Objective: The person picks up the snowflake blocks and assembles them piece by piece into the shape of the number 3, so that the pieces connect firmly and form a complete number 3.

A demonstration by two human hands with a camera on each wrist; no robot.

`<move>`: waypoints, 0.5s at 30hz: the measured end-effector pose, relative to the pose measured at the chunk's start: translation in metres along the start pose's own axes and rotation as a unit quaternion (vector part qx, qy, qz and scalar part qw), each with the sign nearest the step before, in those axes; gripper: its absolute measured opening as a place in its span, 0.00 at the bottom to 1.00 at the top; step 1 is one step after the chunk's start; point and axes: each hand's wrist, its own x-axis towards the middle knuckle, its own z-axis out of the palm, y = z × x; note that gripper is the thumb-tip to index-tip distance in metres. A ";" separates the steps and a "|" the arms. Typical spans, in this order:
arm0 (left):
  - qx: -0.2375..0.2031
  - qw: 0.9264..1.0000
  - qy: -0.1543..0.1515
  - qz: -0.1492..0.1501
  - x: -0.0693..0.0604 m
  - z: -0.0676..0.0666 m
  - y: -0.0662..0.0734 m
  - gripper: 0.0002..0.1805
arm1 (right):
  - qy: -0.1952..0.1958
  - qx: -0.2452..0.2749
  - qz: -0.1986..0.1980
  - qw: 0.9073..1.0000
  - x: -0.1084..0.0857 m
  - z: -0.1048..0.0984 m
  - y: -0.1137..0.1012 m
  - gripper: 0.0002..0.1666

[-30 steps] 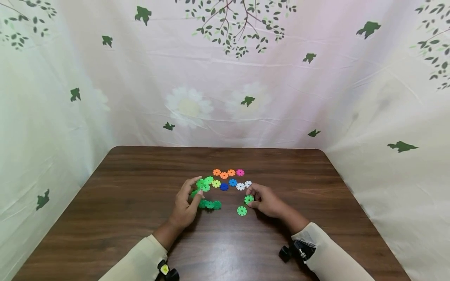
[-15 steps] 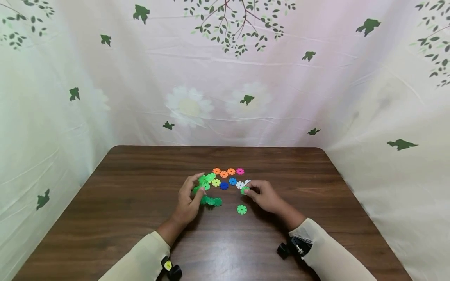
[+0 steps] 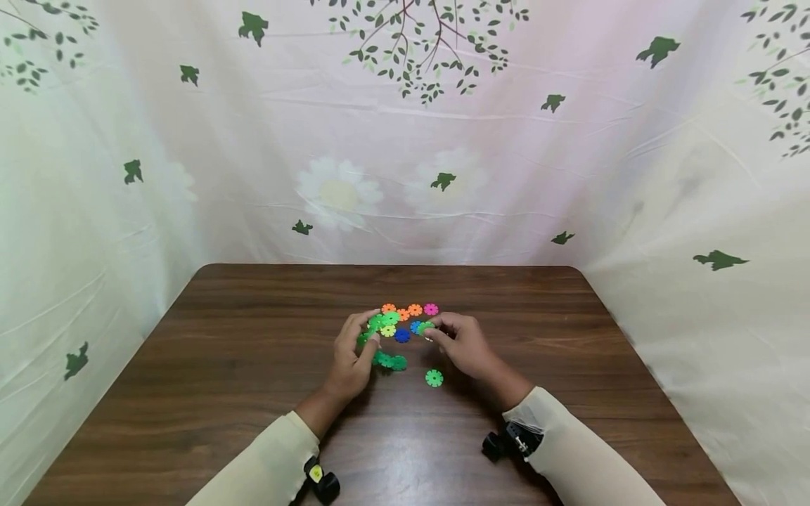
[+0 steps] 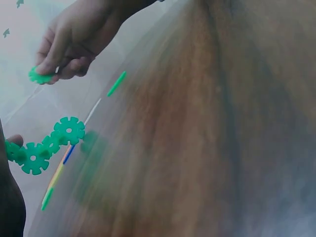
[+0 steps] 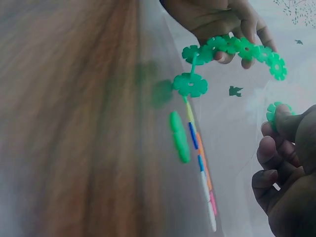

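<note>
My left hand (image 3: 350,358) grips a curved chain of green notched plastic discs (image 5: 246,49), linked edge to edge and raised off the table. The chain's darker green end (image 3: 398,362) bends toward the middle of the table. Between thumb and fingers, my right hand (image 3: 470,346) pinches a single green disc (image 5: 271,112). It is held up to the right of the chain, with a gap between them in both wrist views. A loose green disc (image 3: 434,378) lies on the table below the right hand.
Behind the hands on the brown table (image 3: 253,337) lie orange discs (image 3: 414,309), a pink disc (image 3: 431,309), a yellow disc (image 3: 388,331) and a dark blue disc (image 3: 402,336). A light blue disc (image 3: 415,327) is partly covered. A printed curtain (image 3: 405,232) surrounds the table.
My right hand has moved left and farther back with its green disc, now over the blue and white discs. My left hand has shifted right with the chain, narrowing the gap.
</note>
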 end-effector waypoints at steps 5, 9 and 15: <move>-0.003 1.000 0.006 0.007 0.000 0.002 0.000 0.26 | 0.007 0.010 -0.022 1.000 0.006 0.002 -0.007 0.08; -0.003 1.000 0.006 0.016 -0.003 0.000 -0.002 0.28 | -0.001 0.010 -0.033 0.999 0.009 0.004 -0.017 0.08; -0.004 1.000 -0.008 0.020 -0.006 -0.001 -0.001 0.27 | -0.004 0.023 -0.030 0.999 0.008 0.008 -0.023 0.10</move>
